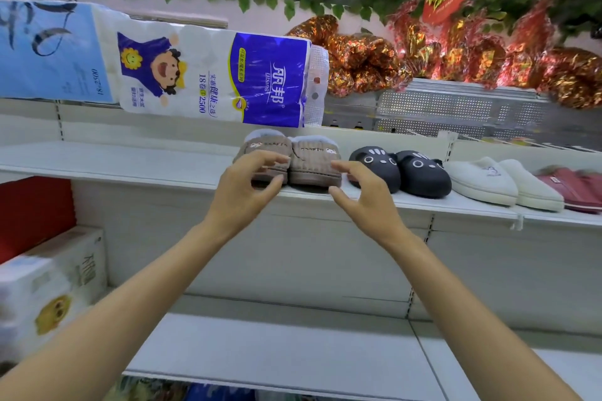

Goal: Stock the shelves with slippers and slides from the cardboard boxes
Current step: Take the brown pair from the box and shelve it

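A pair of brown corduroy slippers (293,161) stands on the white middle shelf (130,161), toes toward me. My left hand (247,184) hovers in front of the left slipper with loosely curled fingers, holding nothing. My right hand (361,192) is just off the right slipper's side, fingers spread in a relaxed curve, also holding nothing. Whether either hand touches the slippers is unclear. To the right sit a black pair with cartoon eyes (404,172), a white pair (501,184) and a dark red pair (576,189) at the frame's edge.
Packs of toilet paper (208,72) lie on the top shelf above the slippers, with shiny red-gold wrapped bundles (456,55) to the right. Tissue boxes (52,283) and a red box (32,215) sit at the left. A white lower shelf (293,348) runs below.
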Demonstrator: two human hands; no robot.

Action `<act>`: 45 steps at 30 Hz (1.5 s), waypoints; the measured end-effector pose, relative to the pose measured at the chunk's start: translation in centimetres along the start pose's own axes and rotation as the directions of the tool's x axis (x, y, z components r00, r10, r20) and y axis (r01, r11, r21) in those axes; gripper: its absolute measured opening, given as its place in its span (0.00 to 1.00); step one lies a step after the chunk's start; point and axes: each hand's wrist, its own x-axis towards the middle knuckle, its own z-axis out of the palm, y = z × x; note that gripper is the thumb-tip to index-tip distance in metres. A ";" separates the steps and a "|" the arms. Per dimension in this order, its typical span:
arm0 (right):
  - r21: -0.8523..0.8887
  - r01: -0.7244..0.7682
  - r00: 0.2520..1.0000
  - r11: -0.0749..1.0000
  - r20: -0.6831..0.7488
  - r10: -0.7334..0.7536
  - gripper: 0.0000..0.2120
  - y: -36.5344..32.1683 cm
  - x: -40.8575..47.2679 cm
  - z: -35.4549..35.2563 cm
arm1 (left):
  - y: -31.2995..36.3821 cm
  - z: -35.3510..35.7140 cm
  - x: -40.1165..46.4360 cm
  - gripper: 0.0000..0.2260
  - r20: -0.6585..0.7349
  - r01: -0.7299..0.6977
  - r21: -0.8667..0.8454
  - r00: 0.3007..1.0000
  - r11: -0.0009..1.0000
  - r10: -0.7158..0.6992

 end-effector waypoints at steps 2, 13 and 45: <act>0.028 0.041 0.998 0.999 0.036 -0.042 0.19 0.0 -2.3 -1.2 | 1.8 1.4 -1.6 0.13 0.046 -0.008 -0.054 0.999 0.999 0.011; 0.121 -0.036 0.976 0.992 0.217 0.009 0.21 2.5 -15.4 -6.2 | 9.1 9.4 -12.8 0.17 0.210 0.198 -0.186 0.965 0.962 -0.158; -0.259 -0.758 0.209 0.599 0.773 0.599 0.22 23.8 -55.4 -0.1 | 9.9 31.4 -54.4 0.17 0.552 0.978 0.145 0.043 0.147 -0.833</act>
